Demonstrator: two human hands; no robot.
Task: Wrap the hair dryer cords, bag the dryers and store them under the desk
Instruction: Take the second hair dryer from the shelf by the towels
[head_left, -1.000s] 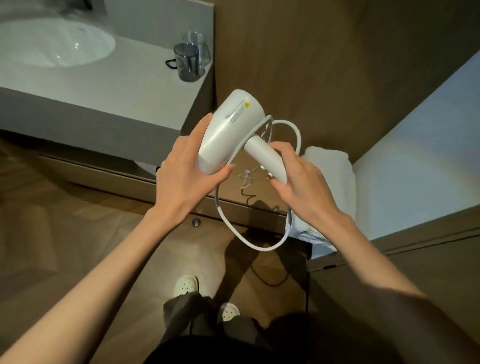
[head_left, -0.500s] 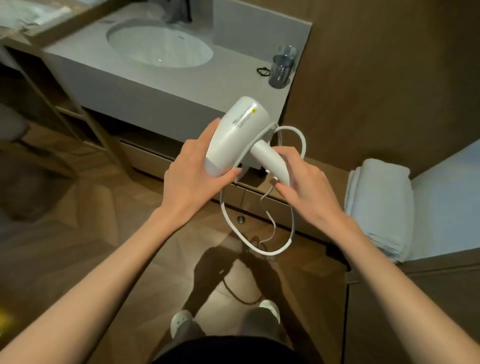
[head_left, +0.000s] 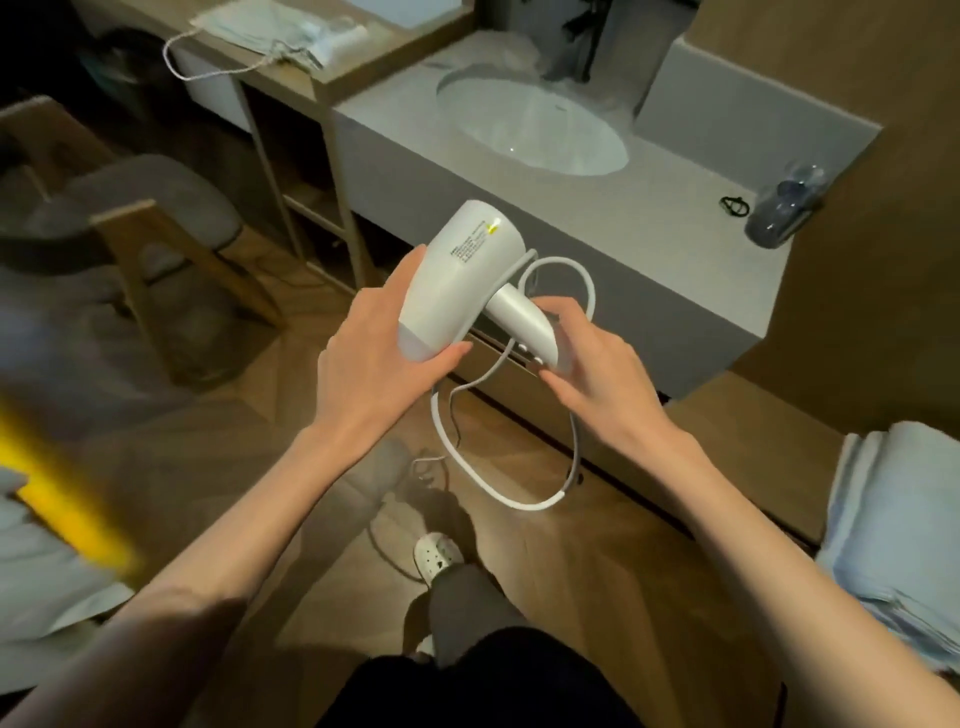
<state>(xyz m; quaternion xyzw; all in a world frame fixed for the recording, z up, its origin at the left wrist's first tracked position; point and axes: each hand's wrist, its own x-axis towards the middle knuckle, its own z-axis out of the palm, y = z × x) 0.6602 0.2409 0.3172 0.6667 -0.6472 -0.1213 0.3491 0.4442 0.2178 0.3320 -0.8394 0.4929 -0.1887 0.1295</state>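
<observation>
**Hair dryer held in both hands, cord looped below**

Head view: the left hand (head_left: 374, 364) grips the barrel end of the white hair dryer (head_left: 457, 280), with the thumb under it. The right hand (head_left: 587, 374) curls round the tip of the handle. The dryer is held in the air in front of the grey table (head_left: 675, 234), and its cord (head_left: 467, 457) hangs in a loose loop below both hands, over the wooden floor (head_left: 597, 571). A drawstring bag (head_left: 270, 31) lies on the wooden table (head_left: 322, 83) at top left. Folded towels (head_left: 893, 530) sit at the right edge.
</observation>
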